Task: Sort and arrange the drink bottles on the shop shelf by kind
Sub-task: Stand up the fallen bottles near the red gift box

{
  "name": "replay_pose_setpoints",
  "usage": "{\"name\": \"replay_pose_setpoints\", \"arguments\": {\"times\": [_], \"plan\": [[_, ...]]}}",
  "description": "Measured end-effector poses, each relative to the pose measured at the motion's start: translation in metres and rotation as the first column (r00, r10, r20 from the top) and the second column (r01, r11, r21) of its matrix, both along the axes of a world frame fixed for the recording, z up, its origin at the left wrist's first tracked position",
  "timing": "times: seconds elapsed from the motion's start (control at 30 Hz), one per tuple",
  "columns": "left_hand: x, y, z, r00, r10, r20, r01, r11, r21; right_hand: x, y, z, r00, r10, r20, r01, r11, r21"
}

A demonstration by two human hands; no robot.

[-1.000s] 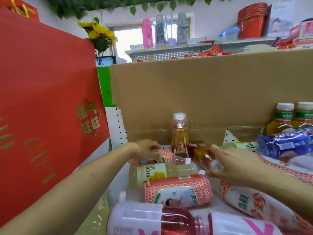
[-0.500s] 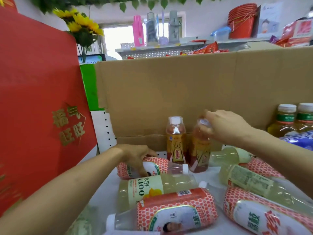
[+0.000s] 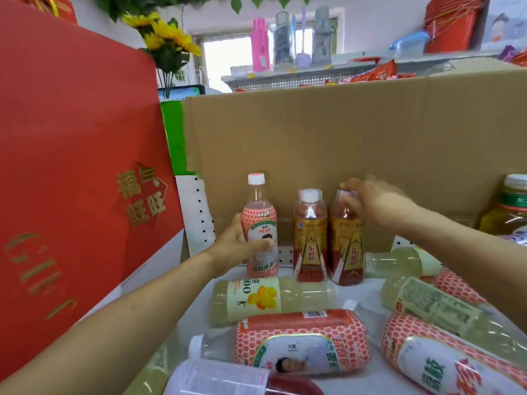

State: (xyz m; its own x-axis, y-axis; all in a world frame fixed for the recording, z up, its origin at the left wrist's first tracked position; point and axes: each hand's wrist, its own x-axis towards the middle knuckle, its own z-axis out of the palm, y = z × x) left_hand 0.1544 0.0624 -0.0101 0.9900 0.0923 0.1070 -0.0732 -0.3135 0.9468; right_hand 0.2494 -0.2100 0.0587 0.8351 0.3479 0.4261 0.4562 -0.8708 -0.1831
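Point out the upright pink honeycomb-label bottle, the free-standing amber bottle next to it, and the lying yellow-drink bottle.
Upright pink honeycomb-label bottle (image 3: 259, 220): head view, upper label.
Free-standing amber bottle (image 3: 310, 238): head view, gold label.
Lying yellow-drink bottle (image 3: 262, 297): head view, white label.

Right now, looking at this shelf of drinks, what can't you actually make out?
All in the head view:
- Cap of the right amber bottle: covered by the right hand.
- Lower label of the pink upright bottle: behind the left hand.
- Green-label bottle: cut off by the right edge.
- Red drink bottle: cut off by the bottom edge.
- Small print on the lying pale yellow bottle: too small.
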Motion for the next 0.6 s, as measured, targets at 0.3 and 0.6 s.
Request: {"name": "replay_pose_setpoints", "arguments": {"times": [0.3,0.6], "plan": [[-0.067,-0.006,0.028,0.981,0.169,0.091,-0.189,0.937,0.293,-0.064,-0.010,-0.019,0.920,0.287,0.267,-0.309,0.950,0.039],[-0.194,0.020,0.012,0.969,0.246,0.000,-0.193,0.764,0.616,-0.077,0.024,-0.053,0.807,0.458,-0.373,-0.569,0.772,-0.282]]}}
